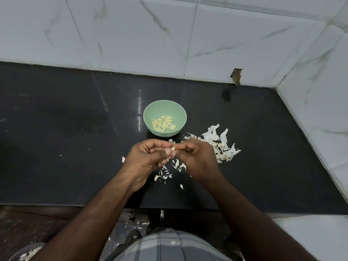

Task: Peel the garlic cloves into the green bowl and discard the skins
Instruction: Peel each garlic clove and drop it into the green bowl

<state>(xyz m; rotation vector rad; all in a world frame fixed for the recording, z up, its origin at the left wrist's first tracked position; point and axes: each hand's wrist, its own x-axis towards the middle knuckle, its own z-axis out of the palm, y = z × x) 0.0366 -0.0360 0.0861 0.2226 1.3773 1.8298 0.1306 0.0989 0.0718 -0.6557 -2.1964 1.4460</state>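
Note:
A green bowl (pixel 148 113) stands on the black counter and holds several peeled garlic cloves (pixel 164 123). Just in front of it, above the counter, my left hand (pixel 146 156) and my right hand (pixel 197 157) meet fingertip to fingertip. Between them they pinch one small garlic clove (pixel 173 148), mostly hidden by the fingers. A heap of white garlic skins (pixel 219 141) lies to the right of my hands. Smaller skin scraps (pixel 169 171) lie on the counter under and between the hands.
The black counter (pixel 66 138) runs left to right, with its front edge near my forearms. White marble-look tiles form the back wall and the right side wall (pixel 316 110). A chipped hole (pixel 236 76) shows low in the back wall. Skin scraps lie on the floor below.

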